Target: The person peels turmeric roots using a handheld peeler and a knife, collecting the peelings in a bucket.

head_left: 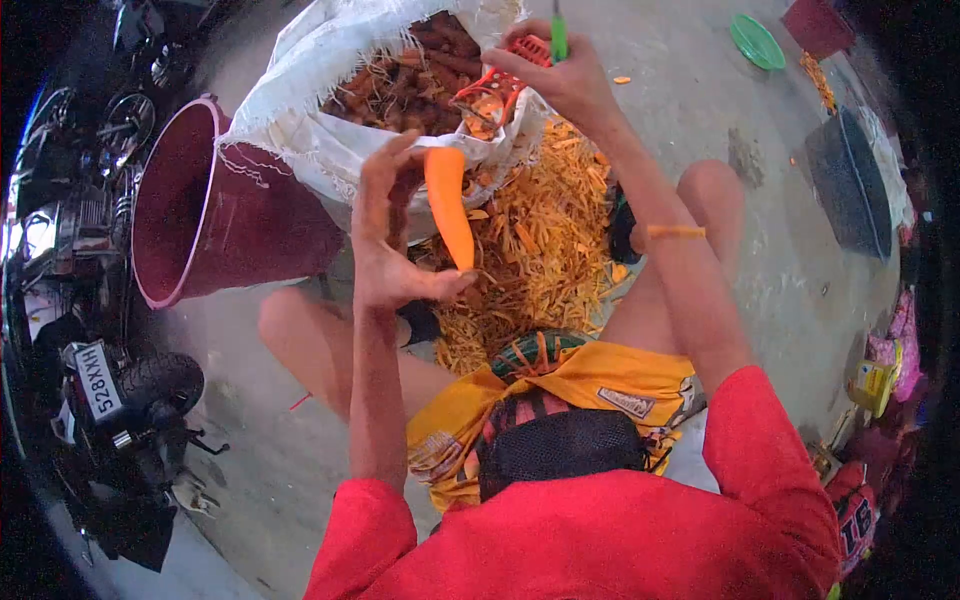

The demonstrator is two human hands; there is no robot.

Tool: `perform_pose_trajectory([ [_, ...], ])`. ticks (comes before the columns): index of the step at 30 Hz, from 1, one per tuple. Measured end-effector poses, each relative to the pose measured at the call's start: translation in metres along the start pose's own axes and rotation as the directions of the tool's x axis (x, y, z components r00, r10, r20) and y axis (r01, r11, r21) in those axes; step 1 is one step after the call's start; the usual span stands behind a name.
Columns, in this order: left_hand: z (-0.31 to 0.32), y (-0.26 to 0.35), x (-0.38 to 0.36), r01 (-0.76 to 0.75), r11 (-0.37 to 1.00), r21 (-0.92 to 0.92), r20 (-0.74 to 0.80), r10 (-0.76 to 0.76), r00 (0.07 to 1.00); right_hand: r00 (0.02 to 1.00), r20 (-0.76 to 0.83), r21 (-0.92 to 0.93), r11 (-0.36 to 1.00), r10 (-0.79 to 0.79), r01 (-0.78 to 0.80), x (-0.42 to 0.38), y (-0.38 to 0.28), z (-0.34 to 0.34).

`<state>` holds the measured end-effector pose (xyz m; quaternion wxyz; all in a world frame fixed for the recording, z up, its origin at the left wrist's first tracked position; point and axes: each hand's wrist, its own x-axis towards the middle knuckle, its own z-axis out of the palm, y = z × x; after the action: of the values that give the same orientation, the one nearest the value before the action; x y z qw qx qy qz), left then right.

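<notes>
My left hand (385, 235) is closed around a smooth, bright orange carrot (450, 205), thumb at its narrow lower end and fingers near the thick top. The carrot stands almost upright in front of an open white sack (300, 110). Over the sack's right edge, my right hand (575, 85) grips a tool with a green handle (559, 40); its far end runs out of view at the top. Beside those fingers is a red plastic lattice piece (505, 90). Brownish, soil-covered roots (400, 90) fill the sack. Orange peelings (520, 260) lie heaped between my legs.
A large maroon tub (270, 225) lies tipped at the left, near a parked motorcycle (140, 390). Towards the right are a green basin (757, 42), a dark grey tub (850, 185) and a yellow container (873, 380). Concrete floor (780, 290) surrounds me.
</notes>
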<state>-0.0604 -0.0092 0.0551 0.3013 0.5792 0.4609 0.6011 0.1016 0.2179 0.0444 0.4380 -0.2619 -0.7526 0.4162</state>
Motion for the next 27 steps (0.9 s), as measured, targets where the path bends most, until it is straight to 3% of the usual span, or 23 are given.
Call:
perform_pose_trajectory([
  [1, 0.001, -0.005, -0.003, 0.059, 0.987, -0.149, -0.069, -0.07, 0.995, 0.999, 0.012, 0.194, 0.98, 0.046, -0.047, -0.004, -0.014, 0.004],
  [2, 0.001, -0.009, -0.004, 0.056, 0.988, -0.143, -0.081, -0.068, 0.994, 0.999, 0.023, 0.199, 0.979, 0.04, -0.044, -0.01, -0.022, 0.01],
  [4, 0.002, -0.014, -0.002, 0.109, 0.91, -0.4, -0.114, -0.168, 0.979, 0.999, 0.04, 0.42, 0.907, 0.016, -0.032, -0.023, -0.039, 0.018],
  [5, 0.002, -0.021, -0.002, 0.093, 0.923, -0.374, -0.108, -0.144, 0.984, 0.983, 0.179, 0.378, 0.919, 0.046, -0.112, -0.031, -0.049, 0.017],
  [8, 0.01, -0.022, -0.004, 0.134, 0.888, -0.44, -0.094, -0.194, 0.977, 0.95, 0.305, 0.362, 0.93, -0.062, -0.055, -0.045, -0.066, 0.027],
  [10, 0.013, -0.024, -0.006, 0.134, 0.89, -0.436, -0.096, -0.194, 0.976, 0.954, 0.294, 0.405, 0.912, -0.064, -0.064, -0.048, -0.069, 0.03],
  [13, 0.012, -0.029, -0.006, 0.119, 0.899, -0.422, -0.11, -0.181, 0.977, 0.975, 0.202, 0.376, 0.927, -0.092, 0.01, -0.045, -0.064, 0.031],
  [15, 0.011, -0.032, -0.005, 0.036, 0.905, -0.423, -0.046, -0.061, 0.997, 0.999, 0.044, 0.347, 0.938, -0.031, 0.014, -0.029, -0.036, 0.03],
  [16, 0.012, -0.03, -0.004, 0.038, 0.904, -0.425, -0.039, -0.06, 0.997, 0.999, 0.036, 0.345, 0.939, -0.03, 0.016, -0.021, -0.028, 0.025],
  [18, 0.016, -0.026, -0.003, 0.091, 0.916, -0.392, -0.053, -0.121, 0.991, 0.995, -0.1, 0.151, 0.989, 0.015, 0.0, -0.01, -0.025, 0.015],
  [19, 0.017, -0.025, -0.001, 0.085, 0.917, -0.391, -0.051, -0.113, 0.992, 0.996, -0.082, 0.38, 0.925, 0.026, 0.007, -0.012, -0.03, 0.021],
  [20, 0.019, -0.024, -0.002, 0.111, 0.901, -0.419, -0.11, -0.172, 0.979, 0.997, -0.079, 0.382, 0.924, 0.021, 0.011, -0.022, -0.037, 0.025],
  [21, 0.02, -0.023, -0.003, 0.136, 0.883, -0.449, -0.17, -0.234, 0.957, 0.992, 0.015, 0.346, 0.932, -0.123, 0.11, -0.033, -0.053, 0.028],
  [23, 0.015, -0.024, -0.004, 0.093, 0.903, -0.419, -0.169, -0.178, 0.969, 0.939, 0.139, 0.22, 0.934, -0.315, 0.281, -0.042, -0.065, 0.031],
  [24, 0.014, -0.025, -0.007, 0.058, 0.916, -0.396, -0.157, -0.13, 0.979, 0.941, 0.14, 0.223, 0.936, -0.307, 0.273, -0.04, -0.058, 0.031],
  [26, 0.008, -0.027, -0.009, 0.046, 0.907, -0.419, -0.096, -0.094, 0.991, 0.999, 0.047, 0.323, 0.946, -0.025, 0.008, -0.024, -0.029, 0.026],
  [27, 0.009, -0.025, -0.008, 0.021, 0.898, -0.439, -0.042, -0.044, 0.998, 0.999, -0.024, 0.227, 0.973, -0.024, 0.028, -0.015, -0.026, 0.022],
])
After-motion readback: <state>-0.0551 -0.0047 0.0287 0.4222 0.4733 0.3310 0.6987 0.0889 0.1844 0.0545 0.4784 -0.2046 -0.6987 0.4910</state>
